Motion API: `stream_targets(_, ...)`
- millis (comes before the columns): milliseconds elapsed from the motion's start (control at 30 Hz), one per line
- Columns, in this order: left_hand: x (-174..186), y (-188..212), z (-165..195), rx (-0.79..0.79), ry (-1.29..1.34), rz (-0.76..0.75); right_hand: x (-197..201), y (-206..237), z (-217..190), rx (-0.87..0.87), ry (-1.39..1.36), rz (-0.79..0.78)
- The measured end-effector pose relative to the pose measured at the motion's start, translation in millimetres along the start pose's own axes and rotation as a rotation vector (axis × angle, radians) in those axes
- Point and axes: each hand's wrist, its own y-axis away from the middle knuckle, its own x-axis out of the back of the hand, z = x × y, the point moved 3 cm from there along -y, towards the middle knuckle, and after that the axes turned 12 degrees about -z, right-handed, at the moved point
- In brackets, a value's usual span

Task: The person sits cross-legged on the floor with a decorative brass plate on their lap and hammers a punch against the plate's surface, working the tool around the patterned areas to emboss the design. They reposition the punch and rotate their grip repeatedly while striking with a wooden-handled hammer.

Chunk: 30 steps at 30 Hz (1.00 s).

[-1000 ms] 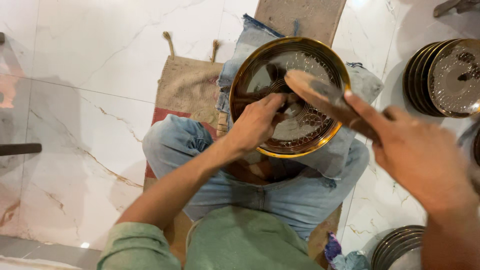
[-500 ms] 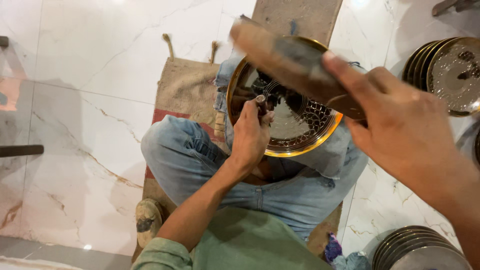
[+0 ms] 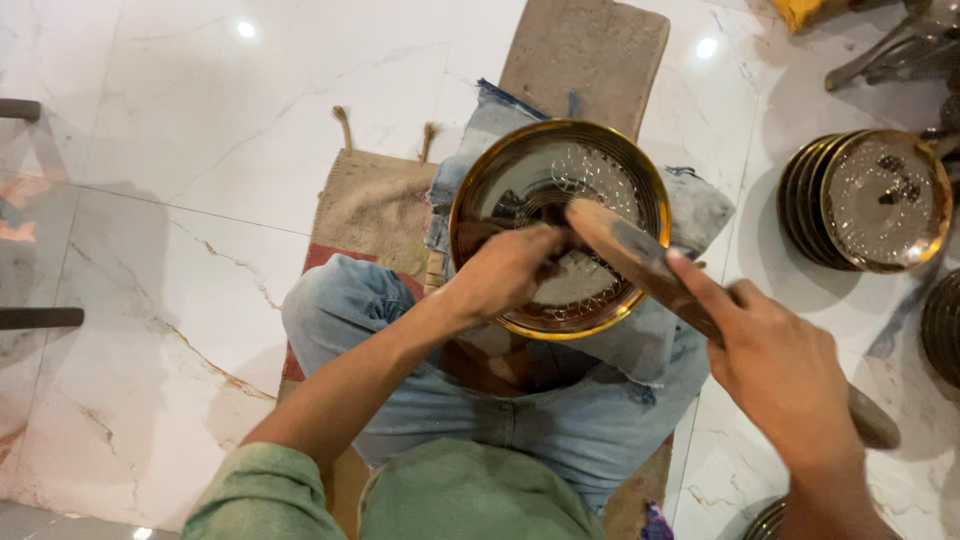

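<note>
A round brass plate (image 3: 520,170) with a gold rim and a dotted engraved pattern rests on my lap, over a piece of blue denim cloth (image 3: 690,215). My left hand (image 3: 505,270) lies inside the plate, fingers closed around a small tool that is mostly hidden. My right hand (image 3: 785,370) grips a long wooden mallet (image 3: 640,260), whose head comes down at the tool by my left hand. I sit cross-legged in blue jeans on a burlap mat (image 3: 375,205).
A stack of similar brass plates (image 3: 870,200) leans on the marble floor at the right. More dark plates (image 3: 940,325) sit at the right edge and bottom right. A stone block (image 3: 585,55) lies ahead of the plate. Metal tools (image 3: 890,45) lie at the top right.
The mallet was raised high half a second ago and has now come down onto the tool in my left hand. My left hand has stayed on the plate.
</note>
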Motion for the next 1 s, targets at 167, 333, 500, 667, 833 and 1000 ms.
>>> stream_targets(167,5,-13,0,-0.081,-0.045,-0.303,-63,24,12,-0.188,-0.482,0.138)
stream_targets(333,10,-26,3,-0.285,-0.035,-0.429,-119,49,9,-0.326,-0.457,0.095)
stream_targets(500,10,-27,1,-0.233,-0.026,-0.523,-142,64,-7,-0.287,-0.460,0.236)
stream_targets(667,14,-23,-2,-0.021,0.052,-0.350,-134,65,-6,-0.315,-0.631,0.295)
stream_targets(833,19,-22,-7,-0.036,-0.036,-0.370,-112,49,-1,-0.314,-0.868,0.397)
stream_targets(1000,19,-19,-9,-0.118,0.025,-0.327,-87,33,-6,-0.049,-0.532,0.339)
